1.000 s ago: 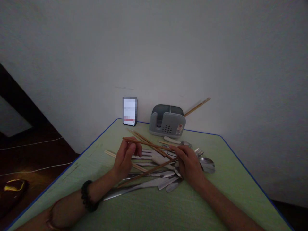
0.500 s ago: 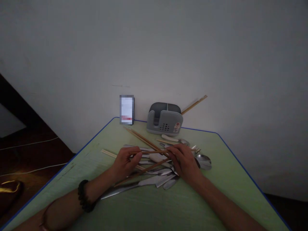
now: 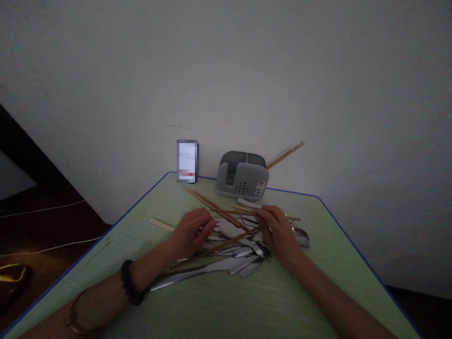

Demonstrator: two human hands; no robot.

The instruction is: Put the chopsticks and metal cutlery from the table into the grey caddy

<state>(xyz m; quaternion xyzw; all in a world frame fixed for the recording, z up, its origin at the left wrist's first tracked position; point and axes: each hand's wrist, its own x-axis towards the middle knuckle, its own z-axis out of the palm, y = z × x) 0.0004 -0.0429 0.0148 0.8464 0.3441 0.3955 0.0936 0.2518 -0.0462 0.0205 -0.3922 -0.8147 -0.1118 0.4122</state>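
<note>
My right hand [image 3: 280, 233] pinches a brown chopstick [image 3: 231, 211] that lies nearly level above a pile of cutlery. My left hand [image 3: 192, 231] hovers over the pile's left side, loosely curled with thumb and fingers a little apart and nothing seen in it. Below the hands, another brown chopstick [image 3: 226, 243] slants across knives, spoons and pale handles. A long knife [image 3: 180, 278] lies at the front. A spoon [image 3: 301, 236] shows beside my right hand, and a pair of chopsticks [image 3: 212, 205] rests at the back. Fingers hide parts of the pile.
A grey cutlery holder [image 3: 243, 181] stands at the back of the green table [image 3: 219, 310], with chopsticks [image 3: 286, 155] sticking out at its right side. A phone [image 3: 187, 161] leans against the wall [image 3: 226, 70]. Blue edging runs round the tabletop.
My left hand has let go of the chopstick's left end. My right hand has shifted slightly right with the chopstick, which now lies farther back.
</note>
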